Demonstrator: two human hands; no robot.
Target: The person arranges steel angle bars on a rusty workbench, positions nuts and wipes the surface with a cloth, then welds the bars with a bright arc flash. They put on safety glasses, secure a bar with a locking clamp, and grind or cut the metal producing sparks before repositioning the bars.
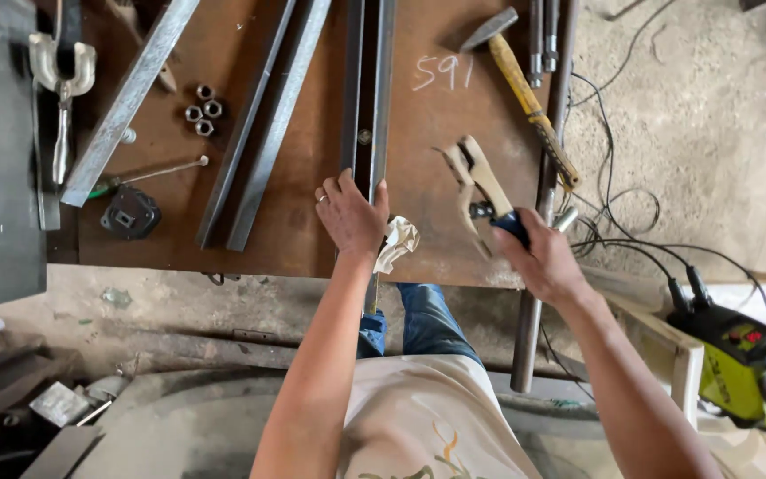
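The left hand [352,215] lies flat on the near end of a long dark steel bar [367,89] on the brown tabletop [294,239]. Its fingers [334,188] are spread over the bar, pressing down, not wrapped around it. A crumpled white rag [399,241] sits just right of that hand. Further right, the right hand [538,257] has its fingers closed tight around a welding holder [476,191], whose jaws point toward the bar. The left fingers are very near the holder's tip, so they could get burned. The black cables [618,235] trail beside the right hand and could snag.
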